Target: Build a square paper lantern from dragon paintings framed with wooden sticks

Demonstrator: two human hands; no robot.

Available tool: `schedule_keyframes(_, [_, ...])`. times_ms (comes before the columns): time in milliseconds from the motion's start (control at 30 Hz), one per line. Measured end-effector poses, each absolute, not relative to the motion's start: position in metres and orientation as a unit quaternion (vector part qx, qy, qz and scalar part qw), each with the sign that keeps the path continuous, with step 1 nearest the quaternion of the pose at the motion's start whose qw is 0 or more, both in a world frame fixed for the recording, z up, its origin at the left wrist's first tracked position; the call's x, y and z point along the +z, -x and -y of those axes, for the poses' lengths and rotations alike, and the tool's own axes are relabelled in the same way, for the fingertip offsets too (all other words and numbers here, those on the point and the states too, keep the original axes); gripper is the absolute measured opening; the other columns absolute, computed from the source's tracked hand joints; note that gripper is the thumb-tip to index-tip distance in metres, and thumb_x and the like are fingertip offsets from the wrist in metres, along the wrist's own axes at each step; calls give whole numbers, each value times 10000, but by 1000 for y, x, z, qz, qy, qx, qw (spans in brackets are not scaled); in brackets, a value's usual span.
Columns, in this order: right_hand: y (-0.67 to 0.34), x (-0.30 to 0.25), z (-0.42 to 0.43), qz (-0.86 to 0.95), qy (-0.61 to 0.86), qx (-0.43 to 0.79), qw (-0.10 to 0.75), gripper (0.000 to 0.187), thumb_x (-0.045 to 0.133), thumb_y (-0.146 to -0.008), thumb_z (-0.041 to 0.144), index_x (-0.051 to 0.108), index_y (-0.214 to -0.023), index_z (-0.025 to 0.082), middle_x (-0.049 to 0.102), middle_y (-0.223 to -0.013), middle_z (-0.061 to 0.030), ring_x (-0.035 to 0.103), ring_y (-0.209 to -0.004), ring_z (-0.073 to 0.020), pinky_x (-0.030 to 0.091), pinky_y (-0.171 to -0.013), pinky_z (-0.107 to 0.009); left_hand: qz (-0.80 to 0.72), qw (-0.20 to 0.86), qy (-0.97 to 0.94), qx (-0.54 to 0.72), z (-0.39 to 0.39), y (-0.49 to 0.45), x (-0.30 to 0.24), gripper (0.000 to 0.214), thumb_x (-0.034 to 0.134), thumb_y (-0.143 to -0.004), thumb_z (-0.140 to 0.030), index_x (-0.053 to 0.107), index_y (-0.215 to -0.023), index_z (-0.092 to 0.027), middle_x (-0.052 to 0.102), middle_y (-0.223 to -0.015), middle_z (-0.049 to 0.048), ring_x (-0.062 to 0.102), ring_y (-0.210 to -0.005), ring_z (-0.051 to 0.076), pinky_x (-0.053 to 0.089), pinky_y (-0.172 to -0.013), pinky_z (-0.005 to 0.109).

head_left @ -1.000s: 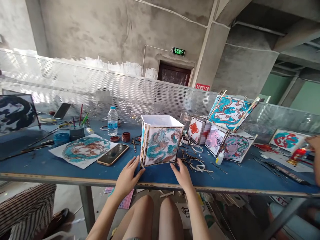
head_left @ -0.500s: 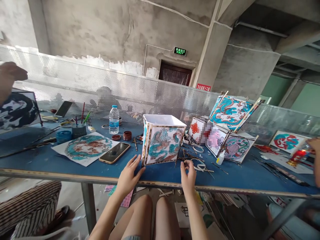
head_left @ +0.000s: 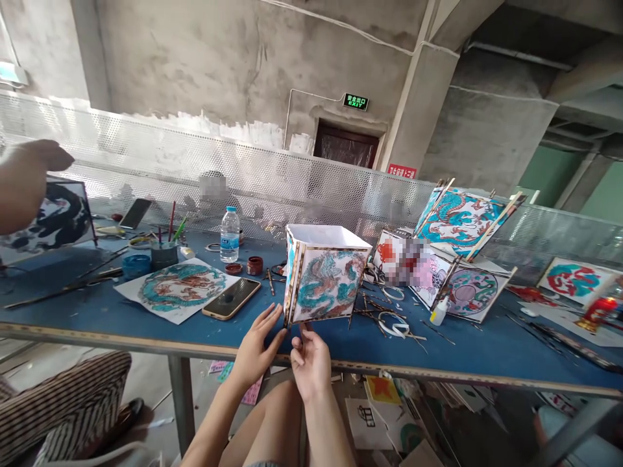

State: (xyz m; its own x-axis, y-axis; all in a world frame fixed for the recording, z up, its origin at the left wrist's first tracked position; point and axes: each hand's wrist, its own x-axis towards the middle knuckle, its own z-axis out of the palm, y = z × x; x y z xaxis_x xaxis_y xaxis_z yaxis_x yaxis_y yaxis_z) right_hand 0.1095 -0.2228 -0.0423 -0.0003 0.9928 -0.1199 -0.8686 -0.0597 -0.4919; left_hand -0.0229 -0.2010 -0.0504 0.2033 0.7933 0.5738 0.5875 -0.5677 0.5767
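Observation:
A square paper lantern box (head_left: pixel 328 272) with a teal and red dragon painted on its sides stands near the front edge of the blue table (head_left: pixel 462 350). My left hand (head_left: pixel 257 347) rests open beside the box's lower left corner, fingers stretched toward it. My right hand (head_left: pixel 311 363) is just right of the left one, below the box's front bottom edge, fingers curled in a pinch on something small I cannot make out.
A phone (head_left: pixel 231 298) and a dragon painting on paper (head_left: pixel 178 288) lie to the left, with a water bottle (head_left: pixel 230 235) and paint jars behind. Bamboo strips, tape rings and finished lantern panels (head_left: pixel 457 259) crowd the right. Another person's hand (head_left: pixel 24 181) is at far left.
My right hand left the box's right lower corner and moved left to meet the left hand at the front bottom edge. The view shifted slightly right.

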Motion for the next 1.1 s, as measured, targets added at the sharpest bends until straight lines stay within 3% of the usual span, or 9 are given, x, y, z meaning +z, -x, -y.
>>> schedule_keyframes(167, [-106, -46, 217, 122, 153, 726, 659, 95, 571, -664, 109, 504, -695, 169, 562, -779, 17, 374, -435, -10, 203, -270, -102, -431, 157, -760, 461, 202, 24, -47, 464, 435, -862, -395, 484, -1293, -231, 479, -1347, 49, 285, -1329, 253, 300, -1071, 440])
schedule_keyframes(433, [-109, -36, 216, 91, 133, 799, 580, 179, 508, -712, 72, 409, -598, 168, 364, -532, 75, 352, -398, -16, 204, -272, -90, -426, 152, -769, 453, 203, 24, -47, 463, 415, -873, -372, 462, -1310, -227, 452, -1369, 38, 256, -1342, 243, 290, -1079, 442])
schedule_keyframes(1100, [-119, -37, 213, 67, 78, 856, 506, 82, 491, -733, 69, 481, -708, 146, 506, -558, 53, 435, -447, -34, 261, -324, -100, -412, 144, -780, 448, 202, 26, -48, 469, 414, -880, -343, 434, -1331, -213, 423, -1391, 55, 242, -1347, 247, 304, -1073, 425])
